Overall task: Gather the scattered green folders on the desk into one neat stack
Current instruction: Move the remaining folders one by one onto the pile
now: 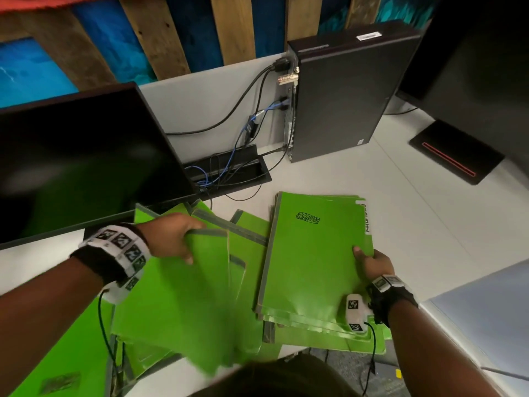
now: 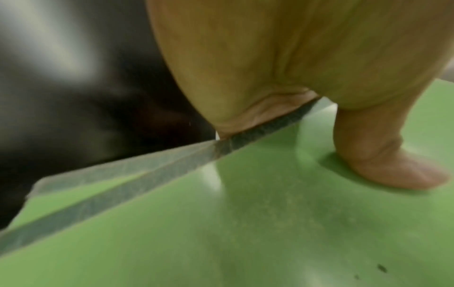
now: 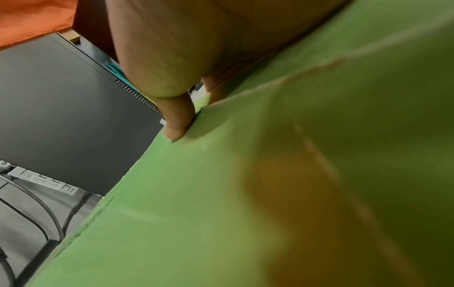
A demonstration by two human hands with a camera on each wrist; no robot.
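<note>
The left hand [image 1: 171, 236] is pinching a loose green card folder [image 1: 183, 305]; the right hand [image 1: 372, 263] is gripping the green folder stack [image 1: 312, 259] on the white counter [image 1: 415, 224].

Left hand [image 1: 174, 236] reaching forward from the lower left, thumb on top and fingers curled under, pinching the edge of a green folder [image 1: 186, 285]. Right hand [image 1: 372, 265] at the right, thumb pressed flat on top of the stack [image 1: 309, 259], fingers hidden beneath its edge. Both wrists banded with marker straps.
</note>
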